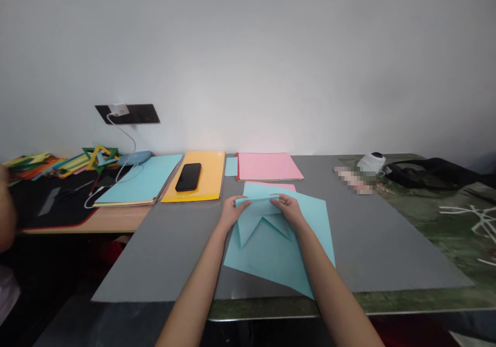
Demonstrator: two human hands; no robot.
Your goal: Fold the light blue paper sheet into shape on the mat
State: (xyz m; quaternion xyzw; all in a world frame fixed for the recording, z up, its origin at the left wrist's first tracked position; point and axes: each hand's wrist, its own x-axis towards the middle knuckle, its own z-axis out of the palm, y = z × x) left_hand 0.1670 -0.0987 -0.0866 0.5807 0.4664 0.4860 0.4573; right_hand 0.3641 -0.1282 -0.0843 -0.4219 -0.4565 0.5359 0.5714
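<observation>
The desk carries a broad grey mat, and near the middle of the mat lies a large light-blue sheet, turned a little so that its near edge slants toward the person on the right side. Beyond it, close to the wall, is a pink stack; a yellow stack with a phone on it lies farther to the left.

Over the far half of the blue sheet is the folded paper, of the same light blue. Its long axis is the band along its top, which runs left to right, across the line of the forearms and roughly level with the wall. Two pointed flaps hang from that band toward the person, one on each side, with a notch peaking between them. Colour against like colour makes the overlap hard to read, but it seems to be a separate piece resting on the sheet.

The left hand is nearly closed, pinching the left end of the band between thumb and fingers. The right hand pinches the right end likewise. The paper spans the gap between them, so neither hand is clearly nearer.
</observation>
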